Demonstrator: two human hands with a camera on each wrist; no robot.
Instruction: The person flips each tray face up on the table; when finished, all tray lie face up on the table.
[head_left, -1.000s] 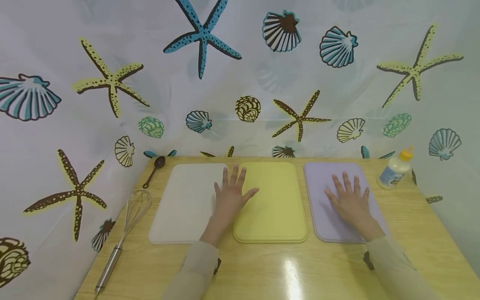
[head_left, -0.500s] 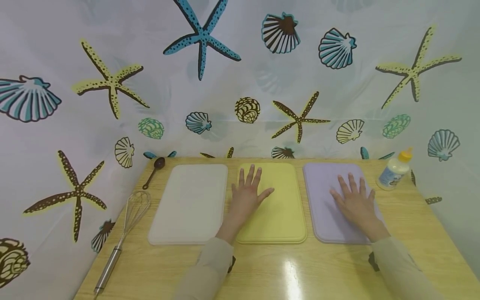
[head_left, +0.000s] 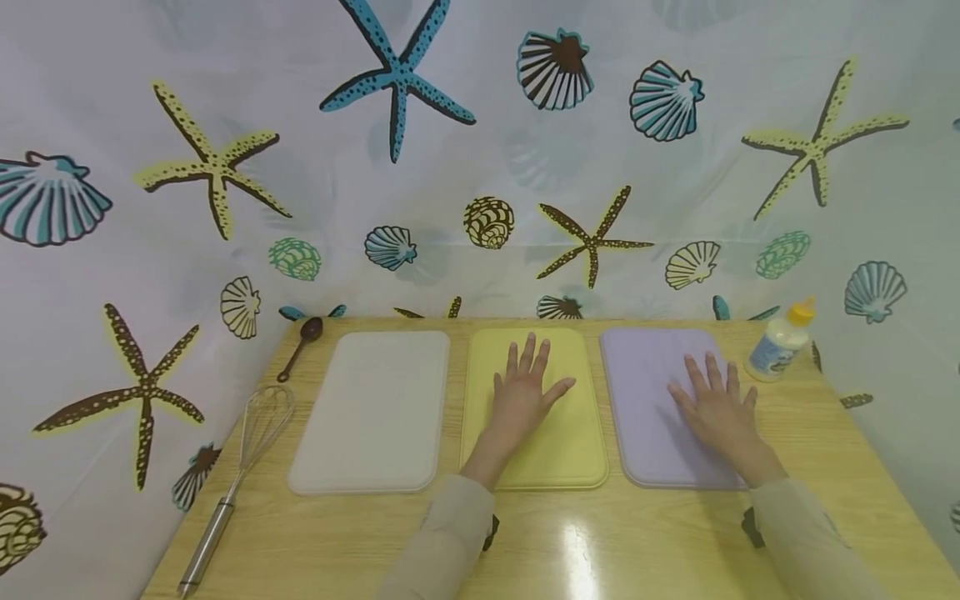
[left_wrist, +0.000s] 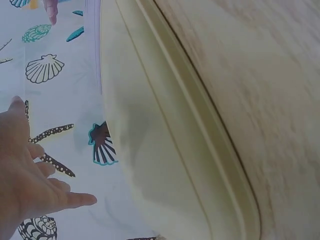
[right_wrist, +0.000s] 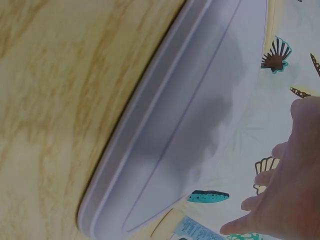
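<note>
Three rounded rectangular boards lie side by side: a white one (head_left: pixel 371 412), a yellow one (head_left: pixel 573 433) and a lilac one (head_left: pixel 648 400). My left hand (head_left: pixel 521 396) is over the yellow board, fingers spread and straight, holding nothing. Over the lilac board my right hand (head_left: pixel 720 412) has its fingers spread the same way, also holding nothing. In the left wrist view the left hand (left_wrist: pixel 25 175) hovers above the yellow board (left_wrist: pixel 150 150), with a shadow beneath. The right wrist view has the right hand (right_wrist: pixel 290 180) raised over the lilac board (right_wrist: pixel 185 125), which carries its shadow.
A whisk (head_left: pixel 232 492) lies on the wooden table (head_left: pixel 525 542) at the left, with a dark brown spoon (head_left: pixel 302 346) behind it. A bottle with a yellow cap (head_left: pixel 780 342) stands at the back right. A shell-and-starfish curtain (head_left: pixel 450 167) hangs behind the table.
My left hand has moved right, from the gap between the white and yellow boards to over the yellow board. My right hand has shifted slightly right over the lilac board.
</note>
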